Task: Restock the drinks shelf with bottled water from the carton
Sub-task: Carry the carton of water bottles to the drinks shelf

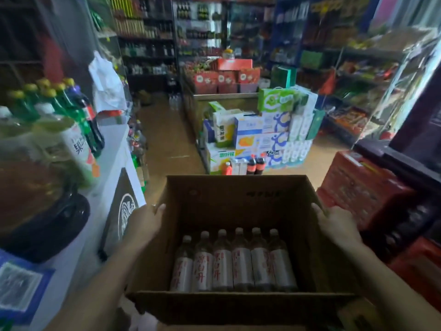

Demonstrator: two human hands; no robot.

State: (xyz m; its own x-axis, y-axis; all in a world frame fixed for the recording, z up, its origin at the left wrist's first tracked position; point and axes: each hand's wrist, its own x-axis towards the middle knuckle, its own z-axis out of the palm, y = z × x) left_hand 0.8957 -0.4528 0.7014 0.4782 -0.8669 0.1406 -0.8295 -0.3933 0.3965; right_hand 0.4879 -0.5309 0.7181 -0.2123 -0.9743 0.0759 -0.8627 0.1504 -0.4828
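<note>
I carry an open brown carton (236, 194) in front of me at waist height. Several water bottles (235, 261) with white labels and red lettering lie side by side in its near half. My left hand (143, 223) grips the carton's left wall, with the thumb hooked over its top edge. On the opposite wall, my right hand (334, 223) holds on in the same way. Shelves of bottled drinks (148, 44) line the far left wall of the shop.
A white counter (105, 177) with green-capped bottles (55, 108) stands close on my left. Red crates (362, 185) sit at my right. Ahead, stacked cartons of goods (262, 132) and cola bottles (255, 166) flank a tan-floored aisle (164, 137).
</note>
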